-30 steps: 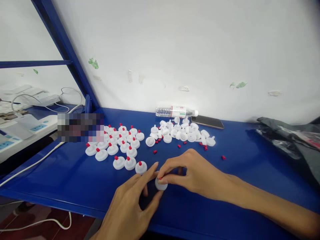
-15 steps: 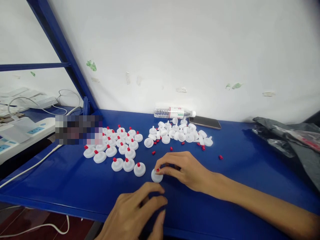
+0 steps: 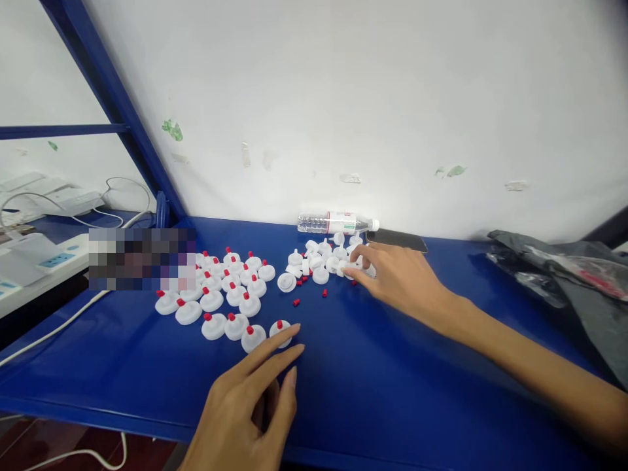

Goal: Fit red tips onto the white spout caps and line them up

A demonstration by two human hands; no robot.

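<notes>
We see the right hand (image 3: 400,271) at the loose white pieces (image 3: 320,275), its grip unclear. The left hand (image 3: 248,399), empty, fingers parted, hangs by a red-tipped piece (image 3: 275,331); a careless finger sweep could topple it.

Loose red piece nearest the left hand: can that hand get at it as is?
Likely yes: left hand looks empty, fingers spread, and only blue tabletop shows between them and the red piece.
</notes>
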